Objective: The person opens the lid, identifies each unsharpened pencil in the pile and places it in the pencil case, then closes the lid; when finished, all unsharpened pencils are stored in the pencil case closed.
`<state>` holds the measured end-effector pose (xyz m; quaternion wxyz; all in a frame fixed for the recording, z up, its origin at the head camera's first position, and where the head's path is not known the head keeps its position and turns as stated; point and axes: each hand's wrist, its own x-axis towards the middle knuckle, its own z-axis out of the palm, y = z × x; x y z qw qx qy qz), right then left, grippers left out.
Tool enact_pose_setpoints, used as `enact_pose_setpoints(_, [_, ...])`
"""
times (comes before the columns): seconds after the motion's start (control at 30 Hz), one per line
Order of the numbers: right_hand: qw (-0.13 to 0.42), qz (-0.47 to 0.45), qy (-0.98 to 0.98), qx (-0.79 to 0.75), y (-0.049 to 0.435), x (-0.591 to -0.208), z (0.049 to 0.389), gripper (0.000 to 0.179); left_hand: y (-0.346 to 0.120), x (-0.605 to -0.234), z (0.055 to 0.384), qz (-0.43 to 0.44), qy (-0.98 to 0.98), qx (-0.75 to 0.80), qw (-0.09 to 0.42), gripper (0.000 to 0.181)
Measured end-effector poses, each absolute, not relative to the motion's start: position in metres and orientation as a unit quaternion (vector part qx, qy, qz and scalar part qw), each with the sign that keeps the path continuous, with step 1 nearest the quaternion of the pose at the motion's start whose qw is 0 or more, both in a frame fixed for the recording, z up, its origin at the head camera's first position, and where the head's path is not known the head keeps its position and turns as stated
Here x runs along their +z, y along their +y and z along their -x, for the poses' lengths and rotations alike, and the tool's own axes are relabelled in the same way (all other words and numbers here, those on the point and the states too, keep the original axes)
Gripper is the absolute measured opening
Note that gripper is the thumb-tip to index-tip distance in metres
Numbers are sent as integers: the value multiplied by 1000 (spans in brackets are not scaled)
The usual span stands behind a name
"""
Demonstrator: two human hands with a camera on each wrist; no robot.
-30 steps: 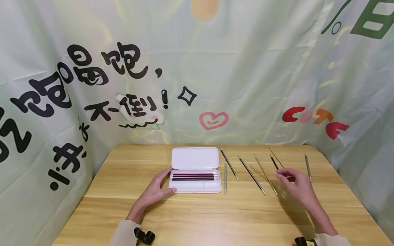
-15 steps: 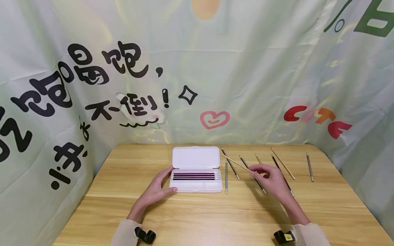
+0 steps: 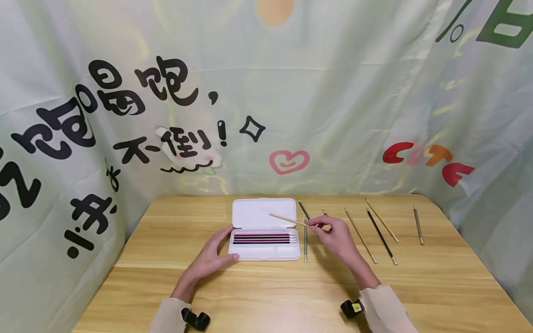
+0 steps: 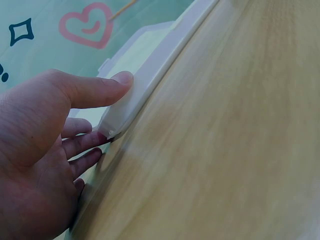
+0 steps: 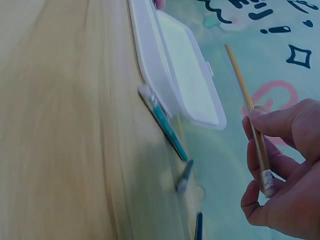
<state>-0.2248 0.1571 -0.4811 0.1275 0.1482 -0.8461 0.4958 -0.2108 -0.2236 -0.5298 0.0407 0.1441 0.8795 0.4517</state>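
A white pencil case [image 3: 264, 255] lies with its lid raised at the back and several dark and reddish pencils [image 3: 261, 239] side by side in it. My left hand [image 3: 211, 255] holds its left end, thumb over the front rim and fingers along the side. My right hand [image 3: 333, 235] pinches a natural-wood pencil [image 5: 245, 92] between thumb and fingers. In the head view this pencil points left, across the front of the lid [image 3: 263, 212]. Its white-tipped eraser end sits inside the right hand.
Right of the case lie a grey-green pencil [image 3: 306, 245], a dark pencil [image 3: 303, 208] partly behind the hand, wooden pencils [image 3: 360, 236] [image 3: 381, 220], a black pencil [image 3: 381, 237] and a grey pencil [image 3: 418, 225]. A printed cloth [image 3: 333, 115] hangs behind the wooden table [image 3: 266, 296].
My right hand has picked the wooden pencil up from the right side and carried it left to the case's lid. My left hand stays at the case.
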Motion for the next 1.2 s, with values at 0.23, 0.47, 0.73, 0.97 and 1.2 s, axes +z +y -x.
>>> enact_pose_setpoints(0.23, [124, -174, -832, 511, 127, -487, 233, 13, -226, -530, 210, -144, 879, 452, 39, 93])
enact_pose_setpoints(0.47, [104, -186, -821, 530, 102, -489, 240, 17, -228, -531, 211, -144, 880, 452, 34, 93])
enact_pose_setpoints(0.73, [84, -203, -841, 494, 79, -499, 245, 15, -230, -533, 212, -148, 880, 450, 33, 93])
enact_pose_setpoints(0.97, [57, -212, -856, 468, 63, -506, 243, 12, -229, -533, 212, -148, 879, 451, 34, 93])
enact_pose_setpoints(1.2, [51, -205, -863, 459, 66, -503, 242, 12, -226, -533, 213, -151, 880, 450, 33, 93])
